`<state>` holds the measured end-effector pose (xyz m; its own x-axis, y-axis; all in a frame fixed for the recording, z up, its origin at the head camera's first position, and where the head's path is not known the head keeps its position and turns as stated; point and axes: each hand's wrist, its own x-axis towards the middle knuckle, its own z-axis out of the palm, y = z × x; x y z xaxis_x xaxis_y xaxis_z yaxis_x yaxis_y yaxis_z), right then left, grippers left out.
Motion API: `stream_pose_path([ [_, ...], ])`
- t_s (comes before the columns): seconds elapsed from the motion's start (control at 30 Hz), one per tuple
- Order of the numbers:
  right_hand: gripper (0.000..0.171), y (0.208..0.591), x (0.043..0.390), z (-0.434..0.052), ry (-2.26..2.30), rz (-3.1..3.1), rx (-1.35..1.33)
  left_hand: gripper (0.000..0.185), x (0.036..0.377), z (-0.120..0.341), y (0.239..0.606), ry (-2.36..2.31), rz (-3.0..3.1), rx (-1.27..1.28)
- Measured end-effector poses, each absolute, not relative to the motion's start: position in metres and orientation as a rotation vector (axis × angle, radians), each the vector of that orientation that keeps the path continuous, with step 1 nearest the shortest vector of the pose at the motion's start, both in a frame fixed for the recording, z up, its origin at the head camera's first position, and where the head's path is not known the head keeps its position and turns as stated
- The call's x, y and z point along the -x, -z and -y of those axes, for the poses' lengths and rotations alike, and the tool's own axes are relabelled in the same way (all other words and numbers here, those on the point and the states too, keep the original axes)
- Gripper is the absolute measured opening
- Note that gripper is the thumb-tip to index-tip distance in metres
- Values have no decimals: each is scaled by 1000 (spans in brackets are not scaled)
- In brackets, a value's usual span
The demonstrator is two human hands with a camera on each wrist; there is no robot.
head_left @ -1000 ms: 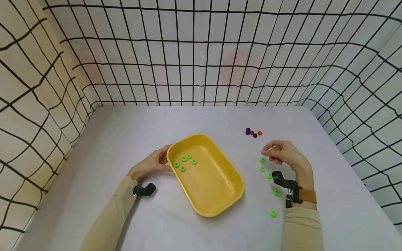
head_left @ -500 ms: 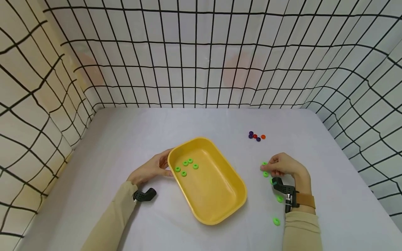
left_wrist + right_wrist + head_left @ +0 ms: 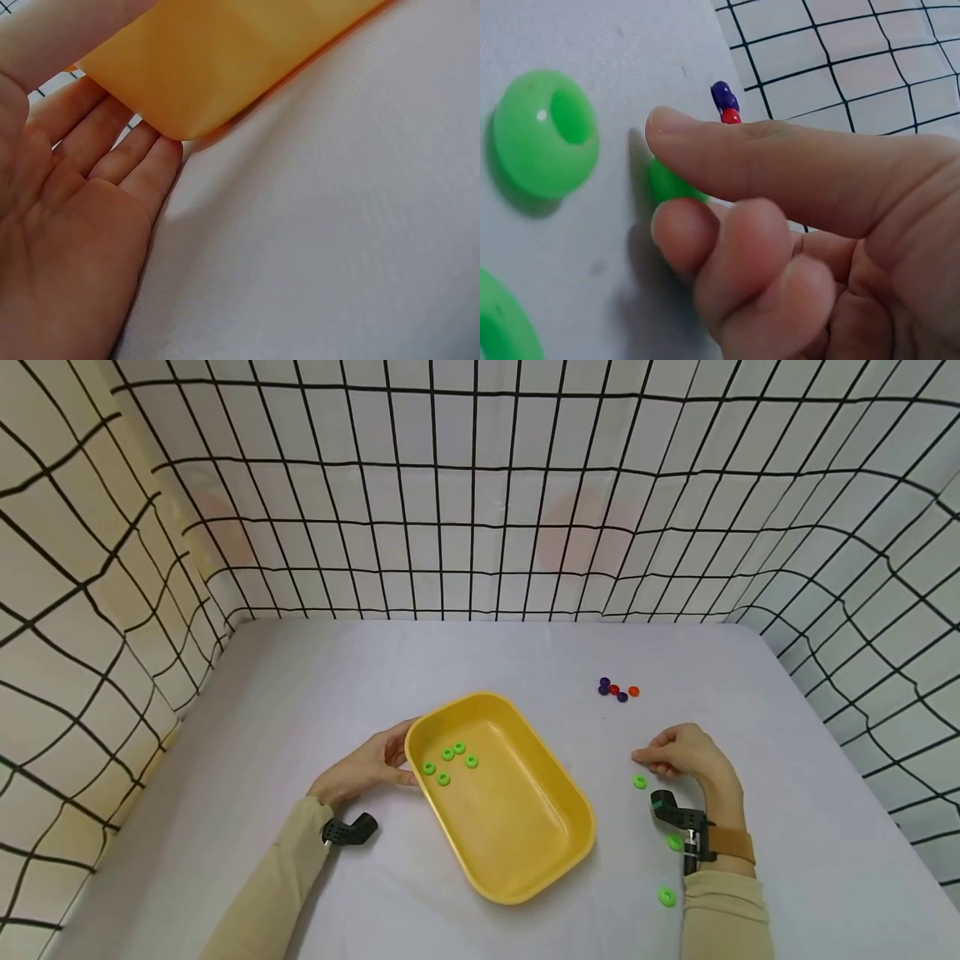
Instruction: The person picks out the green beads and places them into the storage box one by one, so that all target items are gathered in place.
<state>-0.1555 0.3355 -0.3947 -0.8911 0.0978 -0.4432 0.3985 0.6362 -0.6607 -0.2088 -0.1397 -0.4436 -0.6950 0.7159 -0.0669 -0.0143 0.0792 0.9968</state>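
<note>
My left hand point(image 3: 371, 764) holds the yellow plastic tray point(image 3: 525, 878) at its left corner. Thumb and fingers lie on either side of that corner, as the left wrist view shows, with the palm point(image 3: 67, 247) apart from it. Several green ring-shaped beads point(image 3: 447, 754) lie inside the tray near this corner. Over the table on the right, my right hand point(image 3: 686, 752) pinches a green bead point(image 3: 667, 184), mostly hidden by thumb and fingers. Another green bead point(image 3: 640, 782) rests just below the fingertips, and two more lie nearer the front, one of them a bead point(image 3: 667, 897) beside the sleeve.
Beyond the right hand sits a small cluster of purple beads point(image 3: 604, 690) with a red bead point(image 3: 614, 690) and an orange bead point(image 3: 633, 692). Black-lined netting point(image 3: 472, 527) encloses the white table point(image 3: 337, 668) at the back and sides.
My right hand has come down to the row of green beads and taken hold of the farthest one. The left hand stays at the tray, and the view has shifted slightly.
</note>
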Motion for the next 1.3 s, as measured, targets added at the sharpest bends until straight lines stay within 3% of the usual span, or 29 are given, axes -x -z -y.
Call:
stream_pose_path([
  [1.3, 28, 406, 164, -319, 1307, -2429, -357, 90, 209, 141, 444, -1712, -1758, -732],
])
